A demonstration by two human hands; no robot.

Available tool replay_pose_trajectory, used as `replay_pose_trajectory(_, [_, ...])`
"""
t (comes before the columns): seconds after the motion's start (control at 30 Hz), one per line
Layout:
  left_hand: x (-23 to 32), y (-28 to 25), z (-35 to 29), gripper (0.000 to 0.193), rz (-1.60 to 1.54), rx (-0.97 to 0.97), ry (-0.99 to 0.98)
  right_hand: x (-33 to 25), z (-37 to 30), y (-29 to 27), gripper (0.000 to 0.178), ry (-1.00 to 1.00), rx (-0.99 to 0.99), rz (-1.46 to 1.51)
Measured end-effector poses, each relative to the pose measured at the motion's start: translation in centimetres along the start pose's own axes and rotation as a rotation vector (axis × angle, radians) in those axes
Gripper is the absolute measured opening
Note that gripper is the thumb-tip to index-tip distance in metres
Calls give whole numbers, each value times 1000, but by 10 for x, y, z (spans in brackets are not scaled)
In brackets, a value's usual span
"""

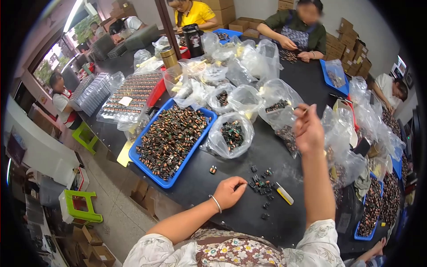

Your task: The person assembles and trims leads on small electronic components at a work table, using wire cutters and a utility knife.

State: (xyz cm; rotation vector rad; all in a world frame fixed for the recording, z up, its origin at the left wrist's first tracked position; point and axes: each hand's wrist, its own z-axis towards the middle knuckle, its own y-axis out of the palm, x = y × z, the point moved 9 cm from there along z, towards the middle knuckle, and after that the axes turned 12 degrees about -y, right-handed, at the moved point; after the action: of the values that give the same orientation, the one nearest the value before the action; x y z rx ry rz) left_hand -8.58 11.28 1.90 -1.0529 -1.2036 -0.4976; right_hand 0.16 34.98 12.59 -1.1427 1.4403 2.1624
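My left hand (229, 192) rests on the black table with its fingers curled closed; what they hold, if anything, is hidden. Just right of it lies a loose pile of small black and copper coil-like parts (261, 184). A short tool with a yellow and white handle (284, 195) lies beside that pile. Raised above the table on the right, my right hand (308, 129) pinches something small between thumb and fingers, too small to name. Behind it stands an open clear plastic bag (280, 91) with dark parts inside. One single part (213, 169) sits apart, left of the pile.
A blue tray (168, 183) heaped with parts stands left of an open bag of parts (232, 135). More bags (240, 66) crowd the table's middle. Filled blister trays (129, 95) stand far left. Another blue tray (365, 237) is at right. Co-workers (307, 31) sit opposite.
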Motion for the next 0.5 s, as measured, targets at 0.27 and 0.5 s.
replay_pose_trajectory(0.27, [-10, 6, -3, 12, -71, -2, -70, 59, -146, 67, 29, 318, -223, 253])
replay_pose_trajectory(0.5, [-11, 9, -3, 13, -122, -27, -137, 57, -167, 70, 25, 283, -385, 184])
